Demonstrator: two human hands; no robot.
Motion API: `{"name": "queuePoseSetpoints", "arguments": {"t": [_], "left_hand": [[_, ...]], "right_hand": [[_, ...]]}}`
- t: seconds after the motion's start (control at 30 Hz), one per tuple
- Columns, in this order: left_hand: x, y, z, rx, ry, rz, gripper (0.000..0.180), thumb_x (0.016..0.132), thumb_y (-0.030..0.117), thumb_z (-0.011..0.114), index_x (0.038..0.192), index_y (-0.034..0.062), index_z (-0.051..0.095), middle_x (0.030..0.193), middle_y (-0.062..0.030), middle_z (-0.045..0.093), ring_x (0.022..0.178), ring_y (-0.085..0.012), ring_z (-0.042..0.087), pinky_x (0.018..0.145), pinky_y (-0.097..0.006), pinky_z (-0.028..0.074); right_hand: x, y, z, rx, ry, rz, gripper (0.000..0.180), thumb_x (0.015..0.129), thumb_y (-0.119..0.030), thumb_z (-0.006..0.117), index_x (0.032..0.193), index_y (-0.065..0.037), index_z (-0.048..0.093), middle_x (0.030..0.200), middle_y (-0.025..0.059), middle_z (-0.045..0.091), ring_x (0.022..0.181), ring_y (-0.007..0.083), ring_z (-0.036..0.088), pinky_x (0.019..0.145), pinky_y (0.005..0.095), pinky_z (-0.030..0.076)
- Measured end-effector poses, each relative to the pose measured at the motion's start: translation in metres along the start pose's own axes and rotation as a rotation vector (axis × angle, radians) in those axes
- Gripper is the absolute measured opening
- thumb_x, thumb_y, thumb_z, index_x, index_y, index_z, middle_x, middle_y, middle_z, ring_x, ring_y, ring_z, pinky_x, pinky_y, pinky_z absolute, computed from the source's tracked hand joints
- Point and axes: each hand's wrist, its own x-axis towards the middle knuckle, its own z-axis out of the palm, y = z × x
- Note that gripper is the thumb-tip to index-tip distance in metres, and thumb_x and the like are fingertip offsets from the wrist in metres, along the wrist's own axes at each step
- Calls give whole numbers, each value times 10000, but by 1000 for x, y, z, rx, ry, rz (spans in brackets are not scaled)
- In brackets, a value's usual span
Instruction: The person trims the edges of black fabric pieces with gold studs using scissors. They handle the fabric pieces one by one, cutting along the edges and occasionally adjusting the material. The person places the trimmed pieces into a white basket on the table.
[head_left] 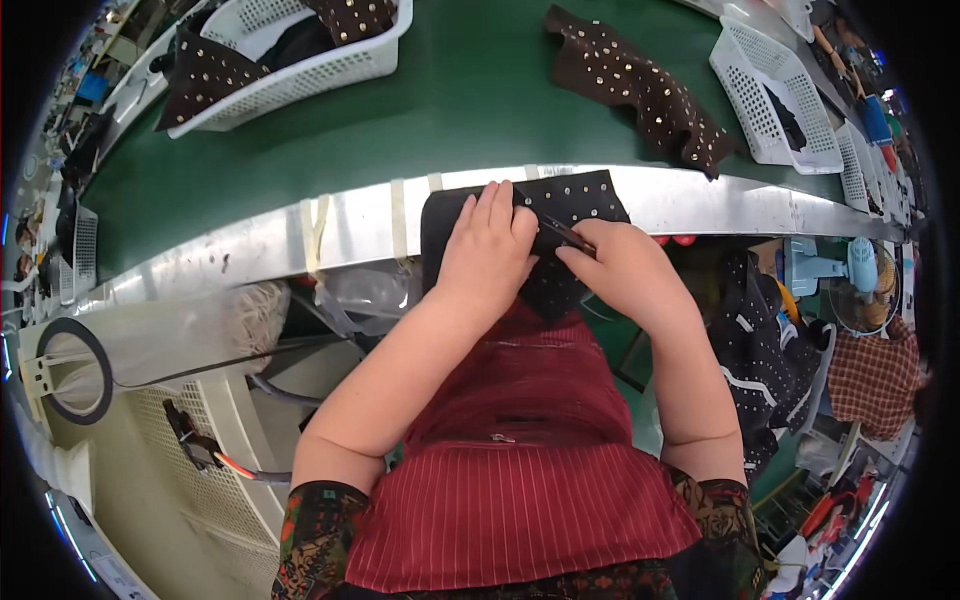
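A black piece of material (440, 232) with metal studs on its right part lies over the bench's near metal edge and hangs down toward my lap. My left hand (487, 240) rests flat on it, fingers stretched forward and pressing it down. In my right hand (628, 265) is a slim dark metal tool that looks like thread snips (566, 233), gripped between thumb and fingers. Its pointed end reaches left across the studded part, close to my left thumb. My right palm hides the rest of the tool.
A green-topped bench (470, 110) runs across ahead, with a metal edge strip (260, 232). At the far left a white basket (300, 85) holds studded brown pieces. Another studded brown piece (645, 85) lies far right beside a white basket (765, 100). A blue fan (862, 270) stands at right.
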Motion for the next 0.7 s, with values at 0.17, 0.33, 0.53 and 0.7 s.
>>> {"name": "queuePoseSetpoints", "arguments": {"t": [0.17, 0.33, 0.53, 0.7], "left_hand": [[-4, -3, 3, -4, -14, -24, 486, 705, 185, 738, 1054, 15, 445, 1297, -250, 425, 1212, -383, 446, 1009, -468, 388], [-2, -3, 7, 57, 11, -16, 183, 827, 93, 523, 985, 13, 475, 1266, -278, 468, 1212, -378, 462, 1012, -471, 377], [-5, -1, 5, 121, -2, -34, 215, 822, 112, 530, 1006, 8, 492, 1263, -259, 489, 1196, -362, 483, 988, -454, 405], [-13, 2, 0, 170, -38, -95, 405, 745, 175, 657, 1079, 4, 504, 1248, -217, 509, 1167, -330, 506, 957, -402, 430]], "right_hand": [[-2, 1, -19, -19, 136, -27, 248, 804, -232, 634, 783, 12, 593, 726, 168, 609, 699, 337, 599, 628, 402, 459], [40, 46, -13, 618, 82, -7, 213, 811, -193, 687, 720, -41, 569, 645, -48, 481, 614, 38, 396, 536, 216, 329], [62, 53, -3, 766, 151, 169, 192, 819, -211, 679, 753, -48, 601, 648, -42, 526, 583, 52, 456, 531, 216, 355], [68, 49, 11, 595, 247, 106, 216, 819, -214, 668, 794, -7, 612, 659, 2, 562, 602, 64, 500, 542, 227, 392]]}}
